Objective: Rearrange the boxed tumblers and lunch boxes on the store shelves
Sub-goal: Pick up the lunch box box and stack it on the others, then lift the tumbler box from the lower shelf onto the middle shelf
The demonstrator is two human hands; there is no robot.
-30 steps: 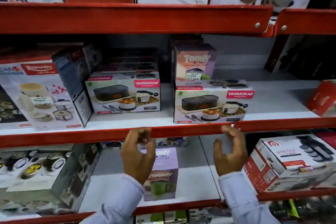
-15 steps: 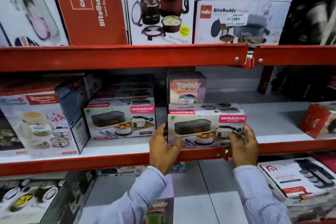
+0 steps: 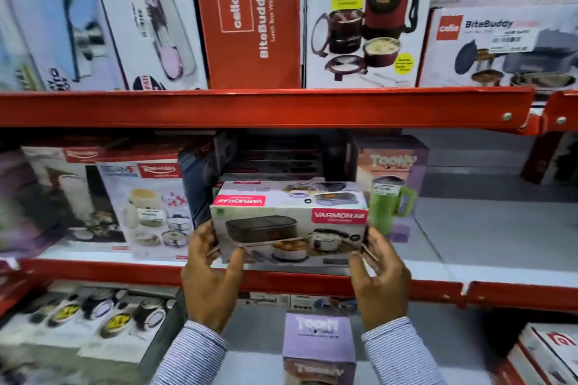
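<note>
I have both hands on one Varmora lunch box carton: my left hand clamps its left end, my right hand its right end, thumbs on the front face. The carton sits between my palms, lifted above the red lip of the middle shelf and tilted so I see its top. Just behind my left hand there seems to be another carton of the same kind, mostly hidden. Beyond my right hand stands a Toony tumbler box with a green mug printed on it, and to the right of that the shelf board is bare. Below my wrists, on the lower shelf, a purple tumbler box stands alone.

I judge the job to be somewhere in the middle: this carton is in transit with no spot settled, the tumbler boxes are split across two shelves, and the stock left of my left hand looks loosely stacked.
</note>
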